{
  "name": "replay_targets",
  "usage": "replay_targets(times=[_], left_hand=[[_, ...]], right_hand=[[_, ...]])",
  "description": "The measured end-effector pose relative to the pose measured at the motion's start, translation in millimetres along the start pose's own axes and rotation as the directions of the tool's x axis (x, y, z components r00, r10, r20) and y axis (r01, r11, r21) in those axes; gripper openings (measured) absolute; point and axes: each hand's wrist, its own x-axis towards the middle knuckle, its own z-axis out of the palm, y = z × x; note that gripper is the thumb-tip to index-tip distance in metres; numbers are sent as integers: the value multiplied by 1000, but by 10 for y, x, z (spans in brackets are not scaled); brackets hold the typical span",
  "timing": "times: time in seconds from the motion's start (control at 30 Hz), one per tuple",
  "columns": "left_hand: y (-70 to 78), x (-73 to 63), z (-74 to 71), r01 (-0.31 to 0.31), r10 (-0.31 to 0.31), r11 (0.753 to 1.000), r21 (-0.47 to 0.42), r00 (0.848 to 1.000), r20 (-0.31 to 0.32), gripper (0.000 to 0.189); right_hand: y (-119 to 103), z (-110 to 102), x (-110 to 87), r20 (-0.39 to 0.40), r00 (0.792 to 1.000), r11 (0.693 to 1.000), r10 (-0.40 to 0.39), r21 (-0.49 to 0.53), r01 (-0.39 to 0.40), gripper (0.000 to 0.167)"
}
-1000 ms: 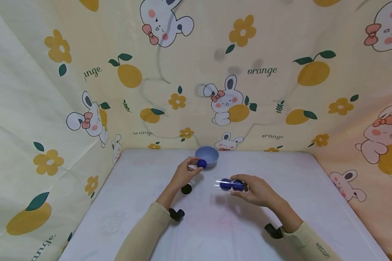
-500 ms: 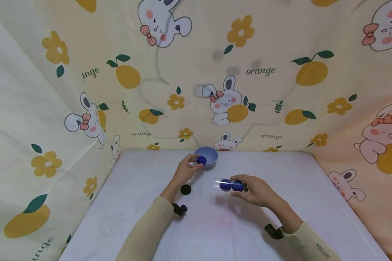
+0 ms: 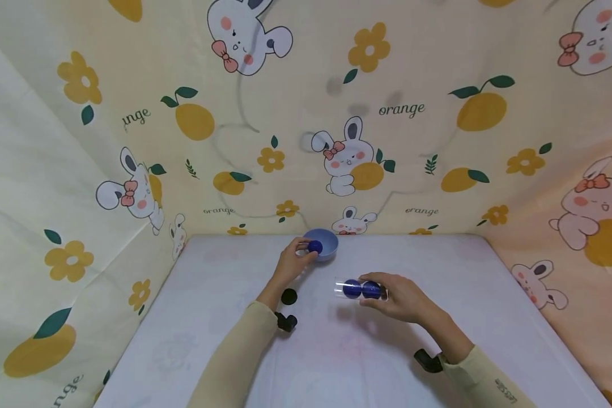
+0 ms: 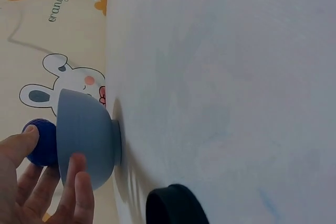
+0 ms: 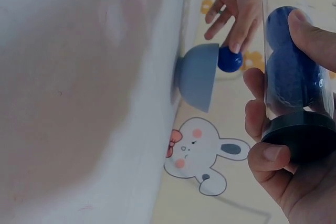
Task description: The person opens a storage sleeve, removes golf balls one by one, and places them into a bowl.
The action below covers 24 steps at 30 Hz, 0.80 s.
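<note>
Thumb and fingers of the left hand [image 3: 292,259] pinch a glossy dark-blue ball [image 3: 314,247] just above the mouth of a light-blue, round, smooth-walled bowl [image 3: 331,256], toward its left side. The bowl stands upright near the far edge of a white-covered table [image 3: 336,351]. The right hand [image 3: 400,297] grips a clear, rigid, cylindrical tube [image 3: 339,288], held well apart from the bowl and roughly level, with two more dark-blue balls [image 3: 352,289] in a row inside it. A black round cap [image 5: 299,135] closes the tube's end at the right palm. A small black round piece [image 3: 289,296] lies on the table near the left wrist.

The likeliest trouble is at the bowl's rim: a loosened pinch while the ball is off-centre could let it strike the edge and roll away over the table. The left hand's lower fingers overlap the bowl's outer wall in the left wrist view, so a careless sweep of them might nudge or tip it. The tube's far end looks uncapped, though the clear wall makes that hard to confirm; if so, dipping that end would probably send both enclosed balls sliding out.
</note>
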Motion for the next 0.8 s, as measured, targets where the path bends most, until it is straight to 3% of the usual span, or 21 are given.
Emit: replay_targets(times=[0.4,0.8], left_hand=[[-21,9,24,-10,10,999,37,1000,-1,36],[53,-104,-36,0,-3,999,45,999,51,38]], right_hand=[[26,47,-27,-24,1000,1000,-9,8,9,56],[12,61,-11,10,1000,1000,29,4,-29,58]])
